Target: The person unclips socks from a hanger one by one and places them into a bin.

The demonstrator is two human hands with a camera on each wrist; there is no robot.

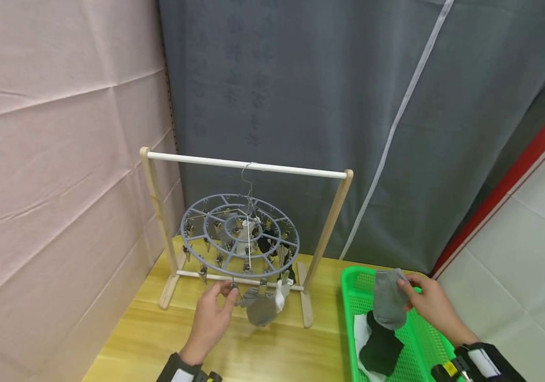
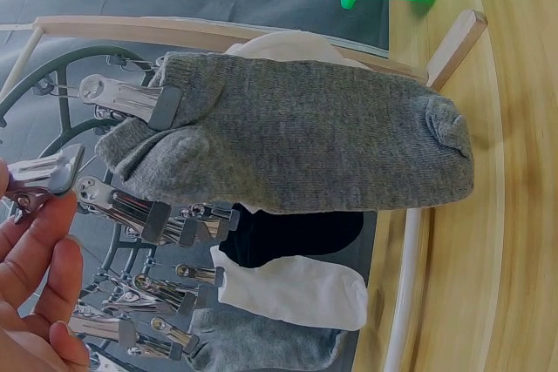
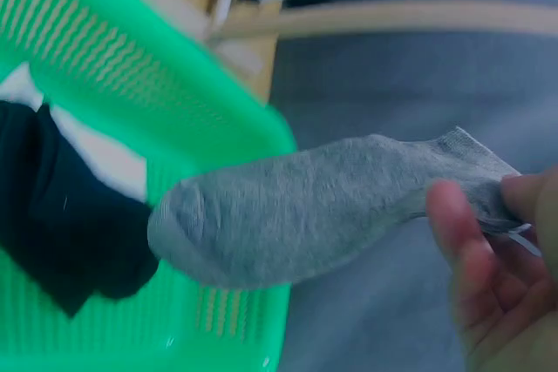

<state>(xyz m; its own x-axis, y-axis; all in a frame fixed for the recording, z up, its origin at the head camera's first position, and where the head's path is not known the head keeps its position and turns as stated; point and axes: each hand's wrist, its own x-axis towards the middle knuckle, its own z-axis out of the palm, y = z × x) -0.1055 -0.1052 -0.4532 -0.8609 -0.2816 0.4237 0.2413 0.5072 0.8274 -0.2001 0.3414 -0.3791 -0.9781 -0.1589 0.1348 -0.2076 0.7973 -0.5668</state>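
Right fingers (image 3: pixel 475 269) on plain grey sock (image 3: pixel 279 211)

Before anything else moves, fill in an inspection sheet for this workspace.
Surface: wooden table, rack standing on it.
Job's things: round hanger hooked over the rack's white bar, carrying clipped socks in gray, white and black; green basket holding black fabric and white fabric.
Clutter: nothing seen.
Hands: left hand pinches a clip with no sock in it; right hand holds a gray sock by its opening.
Cables: nothing seen.
Surroundings: gray curtain behind, pink cloth to the left, white panel to the right.
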